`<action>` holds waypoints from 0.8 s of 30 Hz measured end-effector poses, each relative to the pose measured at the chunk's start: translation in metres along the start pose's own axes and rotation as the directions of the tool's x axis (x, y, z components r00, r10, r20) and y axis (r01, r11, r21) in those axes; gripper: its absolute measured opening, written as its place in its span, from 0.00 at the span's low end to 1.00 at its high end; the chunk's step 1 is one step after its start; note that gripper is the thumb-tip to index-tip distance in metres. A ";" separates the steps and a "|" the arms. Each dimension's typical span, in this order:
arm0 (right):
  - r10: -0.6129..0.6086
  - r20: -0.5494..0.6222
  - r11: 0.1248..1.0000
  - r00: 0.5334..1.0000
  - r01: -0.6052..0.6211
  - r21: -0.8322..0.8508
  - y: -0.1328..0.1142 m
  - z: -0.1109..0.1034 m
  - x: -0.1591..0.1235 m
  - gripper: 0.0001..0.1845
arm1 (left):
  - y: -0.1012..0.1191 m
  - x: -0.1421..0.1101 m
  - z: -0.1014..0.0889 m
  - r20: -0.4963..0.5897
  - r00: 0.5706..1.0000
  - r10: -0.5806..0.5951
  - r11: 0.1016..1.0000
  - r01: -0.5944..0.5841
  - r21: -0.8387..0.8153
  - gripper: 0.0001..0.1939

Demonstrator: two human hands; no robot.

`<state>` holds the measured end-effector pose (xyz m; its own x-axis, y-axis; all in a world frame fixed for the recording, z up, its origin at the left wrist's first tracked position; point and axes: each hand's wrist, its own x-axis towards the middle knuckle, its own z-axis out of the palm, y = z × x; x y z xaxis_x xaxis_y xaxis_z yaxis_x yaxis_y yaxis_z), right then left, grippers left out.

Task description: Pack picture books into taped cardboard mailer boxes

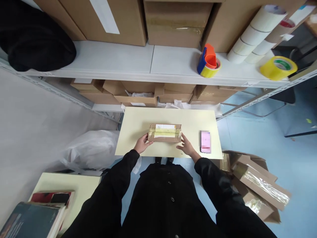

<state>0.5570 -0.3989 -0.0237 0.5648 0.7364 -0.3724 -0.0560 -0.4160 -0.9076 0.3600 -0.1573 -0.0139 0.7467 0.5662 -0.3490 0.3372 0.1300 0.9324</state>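
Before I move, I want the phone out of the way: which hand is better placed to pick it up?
Probably your right hand: the phone lies on the table just beyond it to the right. Your left hand is at the box's opposite end, farther away.

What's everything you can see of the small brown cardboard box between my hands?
The small brown cardboard box is oblong and looks closed, with glossy yellowish tape along its top. A white rectangular paper label, apparently part-covered by tape, is too small to read. The box lies flat on the pale yellow rectangular tabletop, long side facing you. Your bare left hand touches its left end; your bare right hand is at its right end, contact unclear.
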 end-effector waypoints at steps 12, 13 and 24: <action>0.002 -0.193 0.999 0.981 -0.011 -0.047 -0.018 0.024 -0.021 0.40 | 0.000 0.008 -0.009 0.117 0.992 0.043 0.987 -0.061 0.151 0.41; -0.001 -0.192 1.000 0.981 -0.003 -0.017 -0.021 0.026 -0.025 0.40 | 0.003 0.007 -0.010 0.131 0.990 0.041 0.985 -0.062 0.162 0.40; -0.013 -0.555 0.990 0.832 0.088 0.109 -0.050 0.000 -0.125 0.32 | 0.085 0.004 0.052 0.319 0.921 0.224 0.913 -0.313 0.263 0.34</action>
<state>0.4889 -0.4702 0.0686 0.9273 0.3221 -0.1907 -0.0956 -0.2888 -0.9526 0.4213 -0.1862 0.0597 0.9462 0.2908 -0.1422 0.2244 -0.2727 0.9356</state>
